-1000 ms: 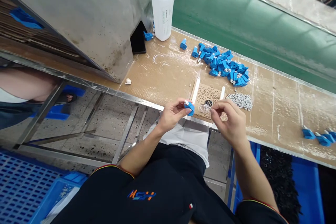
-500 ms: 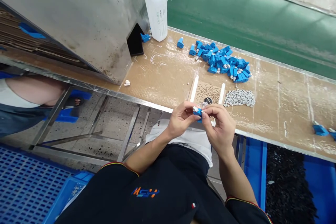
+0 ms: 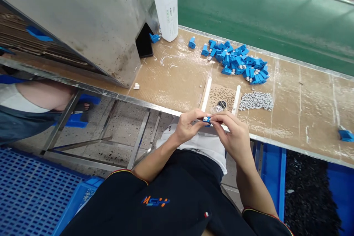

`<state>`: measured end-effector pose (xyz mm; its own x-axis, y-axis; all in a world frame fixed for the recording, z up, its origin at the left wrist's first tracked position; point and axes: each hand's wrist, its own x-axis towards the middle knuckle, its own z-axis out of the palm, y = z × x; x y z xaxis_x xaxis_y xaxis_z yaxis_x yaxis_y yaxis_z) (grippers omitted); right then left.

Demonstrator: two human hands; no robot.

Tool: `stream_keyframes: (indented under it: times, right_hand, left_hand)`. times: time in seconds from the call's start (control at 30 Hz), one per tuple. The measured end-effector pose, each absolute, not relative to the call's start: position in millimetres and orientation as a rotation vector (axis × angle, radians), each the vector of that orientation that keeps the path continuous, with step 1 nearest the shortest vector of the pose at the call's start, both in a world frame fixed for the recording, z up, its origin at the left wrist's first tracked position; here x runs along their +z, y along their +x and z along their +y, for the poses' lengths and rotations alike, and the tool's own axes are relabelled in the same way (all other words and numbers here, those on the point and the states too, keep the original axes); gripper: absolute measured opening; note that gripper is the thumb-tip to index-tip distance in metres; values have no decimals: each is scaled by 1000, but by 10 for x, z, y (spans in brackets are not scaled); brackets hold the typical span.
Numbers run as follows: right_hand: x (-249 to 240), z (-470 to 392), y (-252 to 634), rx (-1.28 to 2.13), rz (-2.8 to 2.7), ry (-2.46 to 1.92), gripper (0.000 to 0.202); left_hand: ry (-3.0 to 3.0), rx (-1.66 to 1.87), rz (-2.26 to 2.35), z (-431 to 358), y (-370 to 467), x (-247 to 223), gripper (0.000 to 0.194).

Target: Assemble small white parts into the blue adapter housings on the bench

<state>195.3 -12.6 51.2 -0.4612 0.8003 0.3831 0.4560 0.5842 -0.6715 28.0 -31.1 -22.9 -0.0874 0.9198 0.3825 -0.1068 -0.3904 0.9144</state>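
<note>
Between the fingertips of my left hand [image 3: 188, 126] is a small blue block [image 3: 207, 119] with a white piece on it, held over the table's front edge. My right hand [image 3: 233, 131] pinches at the right side of the same block; whether it grips a separate small part is too small to tell. Just beyond my fingers lie a clear round container [image 3: 216, 109] and a black round piece [image 3: 221, 104]. They sit by a patch of tiny dark parts [image 3: 221, 94] between two white strips. Right of it is a pile of small grey-white pieces [image 3: 256, 101].
Many blue blocks [image 3: 235, 59] are heaped at the table's back. A white bottle [image 3: 167, 13] and a dark phone-like object [image 3: 144, 42] stand near the metal box [image 3: 91, 11]. Another person's leg [image 3: 41, 96] shows at left. Blue bins [image 3: 272, 169] are below right.
The view has shifted slightly. The blue block has tilted between my fingers, and my right fingers have closed in on its right side.
</note>
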Motion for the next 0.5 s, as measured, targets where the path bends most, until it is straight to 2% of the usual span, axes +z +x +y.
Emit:
stream_keyframes:
  times: [0.13,0.2,0.37,0.5]
  right_hand:
    - [370,-138,1988,812,-1976,-948,2]
    - [299,-165,1985,822,-1918,-967,9]
    - [241,-238,1917,533,-1911,-1029,11]
    - [298,-256,1857,279,-1863,-1047,15]
  left_hand:
    - [1199,1551,957,-361,306,-234,26]
    - [1069,1493,963,-394,341,-196,33]
    - [888,1327,903,-413,423,3,51]
    - [981,1342,966,-324,477,153,41]
